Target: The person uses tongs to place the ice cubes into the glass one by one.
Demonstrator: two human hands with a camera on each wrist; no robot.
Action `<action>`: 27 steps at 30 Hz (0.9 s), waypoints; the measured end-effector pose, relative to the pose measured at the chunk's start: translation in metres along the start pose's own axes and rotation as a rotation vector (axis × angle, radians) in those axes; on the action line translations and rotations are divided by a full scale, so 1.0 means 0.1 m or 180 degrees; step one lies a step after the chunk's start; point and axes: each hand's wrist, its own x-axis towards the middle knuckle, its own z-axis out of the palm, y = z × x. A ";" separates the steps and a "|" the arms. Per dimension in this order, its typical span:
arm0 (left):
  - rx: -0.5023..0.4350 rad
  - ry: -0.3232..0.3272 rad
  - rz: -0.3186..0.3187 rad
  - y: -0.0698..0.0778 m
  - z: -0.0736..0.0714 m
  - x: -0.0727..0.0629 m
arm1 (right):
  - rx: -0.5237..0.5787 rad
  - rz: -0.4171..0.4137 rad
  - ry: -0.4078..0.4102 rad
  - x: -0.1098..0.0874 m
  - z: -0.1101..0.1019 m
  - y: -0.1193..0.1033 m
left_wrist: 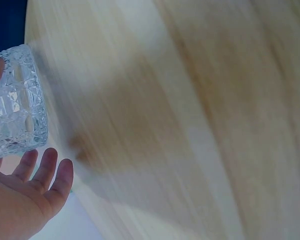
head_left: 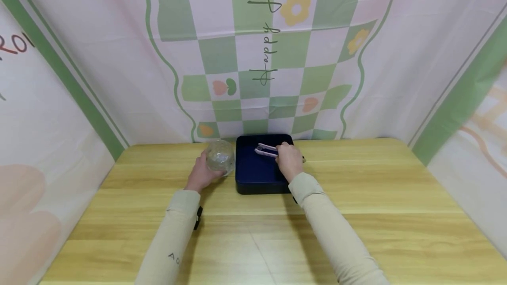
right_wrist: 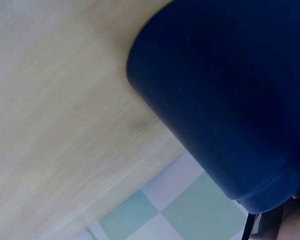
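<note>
My left hand (head_left: 203,173) grips a clear glass with a cut pattern (head_left: 221,156) just left of the dark blue tray (head_left: 261,186). In the left wrist view the thumb lies on one side of the glass (left_wrist: 17,100) and the fingers on the other. Over the tray's right part, my right hand (head_left: 290,159) holds a tool with two pale arms (head_left: 267,151), its far end pointing left. A dark end of something shows past that hand. The right wrist view has mostly the tray (right_wrist: 210,100), with only a bit of the hand in the lower corner.
A light wood table (head_left: 245,241) carries everything. Directly behind its back edge hangs a green-and-white checked cloth (head_left: 253,65), with white cloth walls at both sides. The tray stands close to that back edge.
</note>
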 end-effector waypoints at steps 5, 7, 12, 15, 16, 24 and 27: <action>0.0005 -0.0011 -0.0011 0.01 -0.01 -0.01 | 0.0035 -0.0029 -0.0018 0.00 0.00 0.00; 0.0003 -0.0010 -0.0011 0.01 0.00 -0.01 | 0.0066 -0.0006 -0.0041 0.00 0.00 0.00; 0.0030 -0.0007 -0.0051 0.01 0.00 -0.01 | 0.0096 0.0008 -0.0050 0.00 0.00 0.01; 0.0046 -0.0013 -0.0074 0.01 -0.01 -0.02 | 0.0090 0.0011 -0.0086 -0.01 -0.01 0.01; 0.0043 -0.0014 -0.0077 0.01 -0.01 -0.02 | 0.0095 0.0021 -0.0106 -0.01 -0.01 0.01; -0.0044 0.0010 0.0046 0.00 0.00 -0.01 | 0.0182 0.0081 -0.0119 -0.03 -0.02 0.00; -0.0063 0.0019 0.0087 0.00 0.00 0.00 | 0.0249 0.0143 -0.0101 -0.03 -0.04 0.00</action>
